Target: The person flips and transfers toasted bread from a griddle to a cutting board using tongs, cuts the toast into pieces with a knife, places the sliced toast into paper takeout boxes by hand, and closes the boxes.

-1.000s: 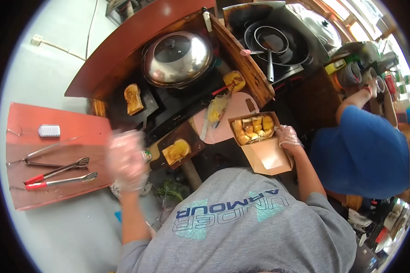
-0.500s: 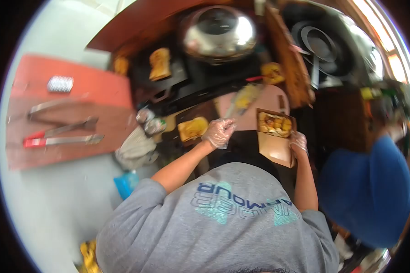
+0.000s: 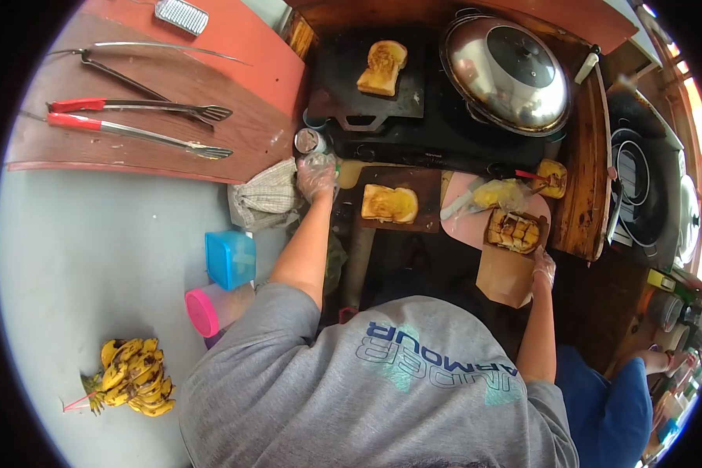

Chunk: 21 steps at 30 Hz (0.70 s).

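Note:
My right hand (image 3: 544,269), in a clear plastic glove, grips the side of an open brown cardboard box (image 3: 505,274). Browned toast cut into pieces (image 3: 513,232) fills the box's far half. At the left end of the stove my gloved left hand (image 3: 317,176) is closed around a can that it mostly hides. Just beyond it stands another opened can (image 3: 309,141). A slice of toast with a yellow spread (image 3: 390,204) lies on a dark board (image 3: 425,222) between my hands. Beside the box, a pink board (image 3: 462,226) carries a plastic bag with yellow contents (image 3: 501,195).
Another toast slice (image 3: 382,69) lies on a black griddle (image 3: 335,93), left of a large lidded pan (image 3: 507,74). Red-handled tongs (image 3: 140,129) and a grater (image 3: 181,17) rest at left. Bananas (image 3: 135,376) lie lower left. A person in blue (image 3: 604,398) is at right.
My left hand has moved left from beside the spread toast to the cans and closed on one. The box stays in my right hand. The view has turned and shifted.

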Available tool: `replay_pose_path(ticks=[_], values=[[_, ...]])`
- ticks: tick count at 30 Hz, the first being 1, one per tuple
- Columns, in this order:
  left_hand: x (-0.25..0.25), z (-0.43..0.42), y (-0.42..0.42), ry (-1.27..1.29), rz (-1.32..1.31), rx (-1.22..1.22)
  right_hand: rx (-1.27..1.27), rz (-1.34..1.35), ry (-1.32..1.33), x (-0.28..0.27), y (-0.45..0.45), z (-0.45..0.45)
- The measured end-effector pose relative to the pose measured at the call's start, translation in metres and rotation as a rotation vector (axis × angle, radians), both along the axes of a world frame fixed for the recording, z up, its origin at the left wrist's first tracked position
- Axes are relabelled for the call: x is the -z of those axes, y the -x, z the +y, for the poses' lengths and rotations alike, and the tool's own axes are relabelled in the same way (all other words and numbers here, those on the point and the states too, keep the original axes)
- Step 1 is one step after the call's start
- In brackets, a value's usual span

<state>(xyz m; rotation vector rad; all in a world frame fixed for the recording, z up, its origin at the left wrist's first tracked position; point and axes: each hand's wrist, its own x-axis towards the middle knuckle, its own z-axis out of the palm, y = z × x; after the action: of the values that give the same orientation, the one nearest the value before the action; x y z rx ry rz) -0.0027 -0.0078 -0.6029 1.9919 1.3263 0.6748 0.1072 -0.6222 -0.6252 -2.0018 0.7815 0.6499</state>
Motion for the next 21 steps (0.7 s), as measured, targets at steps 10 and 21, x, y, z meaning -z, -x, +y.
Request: replay_pose_path(ticks=[10, 21], values=[[-0.066, -0.046, 0.036, -0.099, -0.436, 0.134, 0.069, -0.041, -0.237, -0.005, 0.014, -0.021], [-0.243, -0.235, -0.088, 1.202, -0.974, 1.019, 0.01, -0.033, -0.356, -0.022, 0.032, -0.033]])
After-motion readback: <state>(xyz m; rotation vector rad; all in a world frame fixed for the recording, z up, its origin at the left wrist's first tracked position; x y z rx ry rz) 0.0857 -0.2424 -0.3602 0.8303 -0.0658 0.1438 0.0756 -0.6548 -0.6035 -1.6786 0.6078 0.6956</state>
